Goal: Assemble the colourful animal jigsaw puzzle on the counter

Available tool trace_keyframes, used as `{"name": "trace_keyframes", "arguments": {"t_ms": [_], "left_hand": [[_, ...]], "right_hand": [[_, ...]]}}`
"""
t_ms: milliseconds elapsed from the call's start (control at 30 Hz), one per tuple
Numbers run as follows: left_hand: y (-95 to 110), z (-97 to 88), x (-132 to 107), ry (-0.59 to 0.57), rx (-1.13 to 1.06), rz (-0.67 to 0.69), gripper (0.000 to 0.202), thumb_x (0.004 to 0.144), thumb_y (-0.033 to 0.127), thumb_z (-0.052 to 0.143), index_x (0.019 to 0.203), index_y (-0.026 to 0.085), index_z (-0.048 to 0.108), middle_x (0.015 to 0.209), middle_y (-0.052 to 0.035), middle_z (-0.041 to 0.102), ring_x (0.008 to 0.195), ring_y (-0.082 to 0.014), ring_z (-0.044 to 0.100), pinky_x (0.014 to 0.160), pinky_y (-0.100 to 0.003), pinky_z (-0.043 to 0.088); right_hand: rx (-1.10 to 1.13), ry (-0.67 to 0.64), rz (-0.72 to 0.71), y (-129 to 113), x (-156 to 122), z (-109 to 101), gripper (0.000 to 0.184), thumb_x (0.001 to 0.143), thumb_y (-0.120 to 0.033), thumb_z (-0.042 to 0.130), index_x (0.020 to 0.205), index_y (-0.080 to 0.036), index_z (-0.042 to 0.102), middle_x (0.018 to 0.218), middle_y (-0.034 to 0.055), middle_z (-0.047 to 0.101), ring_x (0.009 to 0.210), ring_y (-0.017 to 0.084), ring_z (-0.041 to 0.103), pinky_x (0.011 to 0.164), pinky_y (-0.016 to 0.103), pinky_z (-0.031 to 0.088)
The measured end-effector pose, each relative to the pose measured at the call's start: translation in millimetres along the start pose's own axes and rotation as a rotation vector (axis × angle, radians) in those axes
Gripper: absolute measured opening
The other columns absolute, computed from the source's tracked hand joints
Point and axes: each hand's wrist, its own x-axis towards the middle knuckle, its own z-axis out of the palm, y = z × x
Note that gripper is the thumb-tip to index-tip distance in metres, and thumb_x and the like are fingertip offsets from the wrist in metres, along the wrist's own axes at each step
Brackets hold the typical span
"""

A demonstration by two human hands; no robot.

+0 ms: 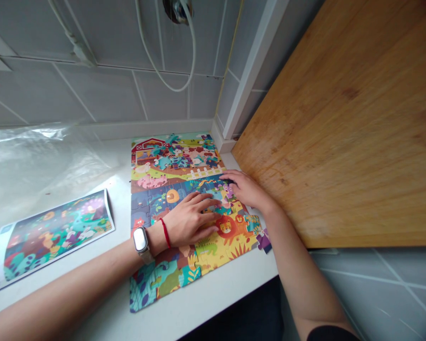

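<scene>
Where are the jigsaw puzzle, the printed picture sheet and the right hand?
Jigsaw puzzle point(181, 186): head view, on its dark blue band.
Printed picture sheet point(59, 237): head view, middle of its printed scene.
Right hand point(250, 191): head view, back of the hand.

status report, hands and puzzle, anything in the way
Left hand palm down over puzzle; right hand at its right side, grip unclear. Loose pieces across puzzle's far part. Wooden panel close on the right.
</scene>
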Motion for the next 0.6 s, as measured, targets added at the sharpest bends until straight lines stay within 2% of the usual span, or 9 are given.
{"name": "trace_keyframes", "arguments": {"t_ms": [133,367,467,600], "left_hand": [[-0.2,-0.3,0.0,0.008,-0.011,0.031,0.031,0.106,0.044,0.053,0.122,0.026,0.072,0.145,-0.0096,0.063,0.133,-0.0318,0.056,0.11,-0.052,0.044],[1.6,-2.4,1.2,0.003,-0.033,0.09,0.032,0.104,0.045,0.055,0.126,0.028,0.072,0.144,-0.0098,0.063,0.132,-0.0323,0.057,0.106,-0.051,0.046],[2.0,-2.4,1.6,0.008,-0.057,0.131,0.031,0.104,0.045,0.056,0.121,0.025,0.073,0.14,-0.0109,0.066,0.13,-0.0317,0.058,0.106,-0.05,0.047],[1.6,0.1,0.9,0.036,-0.094,0.167,0.023,0.104,0.036,0.056,0.114,0.023,0.073,0.128,-0.0085,0.072,0.121,-0.0284,0.064,0.104,-0.046,0.049]], "right_hand": [[0.032,0.009,0.019,-0.6,0.9,-0.5,0.059,0.084,0.008,0.045,0.123,-0.023,0.077,0.138,0.0076,0.071,0.132,0.02,0.063,0.12,0.044,0.044],[0.067,0.042,0.051,-1.4,2.0,1.6,0.054,0.086,0.005,0.046,0.119,-0.023,0.078,0.134,0.0069,0.074,0.129,0.021,0.066,0.118,0.042,0.047],[0.126,0.148,0.1,-4.2,2.2,-0.3,0.049,0.088,0.0,0.049,0.12,-0.024,0.077,0.129,0.0054,0.076,0.123,0.021,0.069,0.113,0.04,0.05],[0.326,0.416,0.094,-5.9,3.2,-5.7,0.038,0.092,-0.012,0.05,0.116,-0.023,0.077,0.122,0.0057,0.079,0.118,0.022,0.071,0.108,0.041,0.053]]}}
